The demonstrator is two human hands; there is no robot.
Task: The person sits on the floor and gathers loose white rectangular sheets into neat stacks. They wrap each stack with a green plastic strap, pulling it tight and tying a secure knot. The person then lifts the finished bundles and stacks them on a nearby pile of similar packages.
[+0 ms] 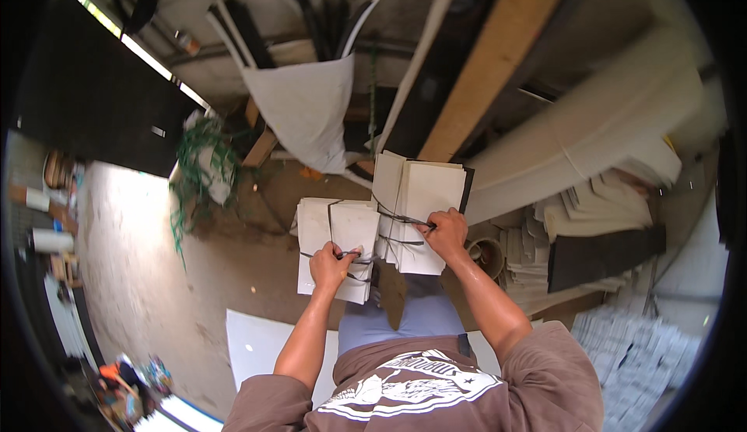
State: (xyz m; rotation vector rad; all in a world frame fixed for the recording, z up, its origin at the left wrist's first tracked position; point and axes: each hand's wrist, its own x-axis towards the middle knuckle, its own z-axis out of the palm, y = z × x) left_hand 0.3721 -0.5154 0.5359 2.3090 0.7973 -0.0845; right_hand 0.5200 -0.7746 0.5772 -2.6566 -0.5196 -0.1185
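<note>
Two tied bundles of white sheets hang side by side in front of my legs. Dark straps are wound around each one. On the left bundle (315, 226), my left hand (330, 268) is closed on the dark strap (330, 218) near the middle. My right hand (445, 234) grips the strap (398, 216) crossing the right bundle (437, 187), which sits higher and slightly farther away. Their inner edges meet or overlap. A dark sheet shows along the right bundle's right edge. Exactly what the sheets are made of, I cannot tell.
A white sack (303, 101) holding long strips stands ahead. Wooden planks (498, 58) and a large white roll (591, 117) lean at the right. Stacked white pieces (595, 206) lie below the roll. Green netting (206, 156) is at the left; a white sheet (253, 346) lies behind my left arm.
</note>
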